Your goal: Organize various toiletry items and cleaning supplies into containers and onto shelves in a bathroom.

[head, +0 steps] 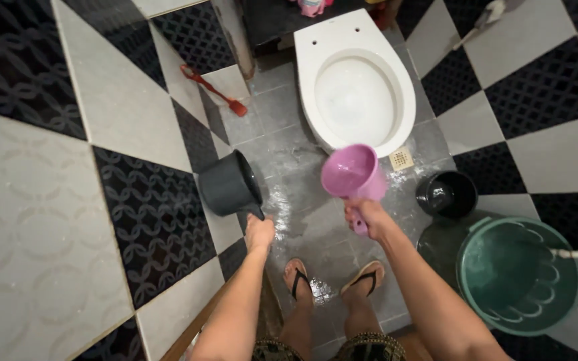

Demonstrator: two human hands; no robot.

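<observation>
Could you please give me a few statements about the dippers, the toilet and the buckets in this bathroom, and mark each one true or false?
1. The right hand holds a pink dipper by its handle. True.
2. The left hand holds a red brush. False: it holds a dark grey dipper; the red brush lies on the floor by the wall.
3. The white toilet has its lid shut. False: the bowl is open to view.
4. A green bucket stands at the person's right side. True.
5. The small black bucket stands inside the green bucket. False: it stands on the floor beside it, nearer the toilet.
</observation>
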